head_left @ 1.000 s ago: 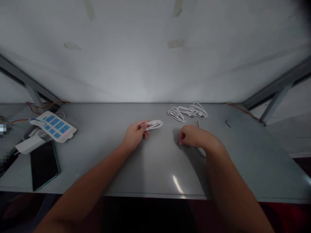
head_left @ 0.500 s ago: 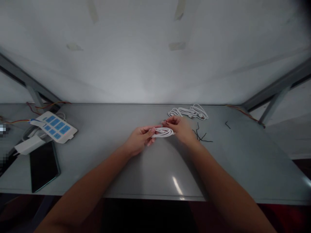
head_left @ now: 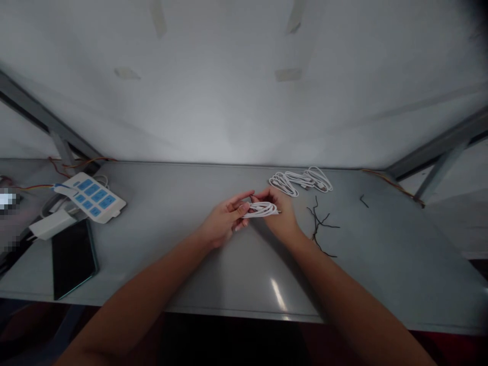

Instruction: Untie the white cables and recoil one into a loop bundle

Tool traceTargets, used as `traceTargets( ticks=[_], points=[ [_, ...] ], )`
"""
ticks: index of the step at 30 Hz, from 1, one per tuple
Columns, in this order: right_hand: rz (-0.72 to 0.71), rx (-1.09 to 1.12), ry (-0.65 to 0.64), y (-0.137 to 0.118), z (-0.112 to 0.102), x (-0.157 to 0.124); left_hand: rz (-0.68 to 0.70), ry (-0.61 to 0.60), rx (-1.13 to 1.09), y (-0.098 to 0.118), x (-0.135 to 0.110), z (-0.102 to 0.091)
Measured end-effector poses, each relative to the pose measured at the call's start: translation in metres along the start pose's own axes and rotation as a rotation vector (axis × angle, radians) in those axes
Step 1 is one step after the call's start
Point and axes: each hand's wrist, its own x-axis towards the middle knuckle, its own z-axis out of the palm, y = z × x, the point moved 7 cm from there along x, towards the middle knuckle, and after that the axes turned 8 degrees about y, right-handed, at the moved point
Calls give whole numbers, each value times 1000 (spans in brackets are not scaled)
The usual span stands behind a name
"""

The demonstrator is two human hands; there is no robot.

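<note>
A coiled white cable (head_left: 261,209) is pinched between the thumb and fingers of my left hand (head_left: 224,218), above the middle of the table. My right hand (head_left: 280,213) is closed behind the coil's right end, its thumb and forefinger on a thin black twist tie (head_left: 252,196). Only a short dark bit of that tie shows; my fingers hide the rest. The fingertips of both hands nearly meet above the coil. To the right of my right hand, several loose black twist ties (head_left: 317,223) lie on the grey table (head_left: 183,193).
More coiled white cables (head_left: 301,180) lie near the back edge. One bent black tie (head_left: 364,201) sits farther right. At left are a power strip (head_left: 93,197) with blue sockets, a white adapter (head_left: 53,223) and a dark-screened phone (head_left: 74,259). A white wall (head_left: 229,91) stands behind.
The black tie's curled end, which stood up from my right fingers, now lies lower between both hands. My right fingers have tucked in behind the coil. The view has shifted slightly.
</note>
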Motion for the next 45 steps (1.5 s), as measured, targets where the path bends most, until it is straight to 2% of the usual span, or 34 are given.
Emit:
traceTargets(
  ticks=[4, 6, 10, 12, 17, 20, 25, 30, 34, 40, 45],
  points=[
    [-91, -85, -21, -17, -2, 0, 44, 91, 18, 3, 4, -11],
    [-92, -67, -46, -19, 1, 1, 68, 117, 35, 6, 6, -16],
    [142, 160, -93, 0, 10, 1, 115, 163, 44, 14, 8, -21],
    [231, 207, -84, 9, 12, -1, 133, 182, 41, 17, 8, -22],
    [209, 51, 19, 2, 10, -8, 145, 198, 51, 15, 7, -21],
    [284, 25, 47, -2, 12, -13, 157, 187, 122, 10, 8, -18],
    [426, 306, -27, 3, 24, -12, 168, 135, 172, 7, 7, -14],
    [497, 502, 28, 16, 21, -9, 69, 126, 63, 1, 7, -14],
    [461, 458, -33, 14, 23, -8, 49, 106, 54, 3, 6, -12],
    [384, 408, -79, 4, 25, -10, 112, 210, 66, 10, 8, -22],
    [279, 196, -63, 1, 22, -13, 144, 215, 96, 13, 9, -23]
  ],
)
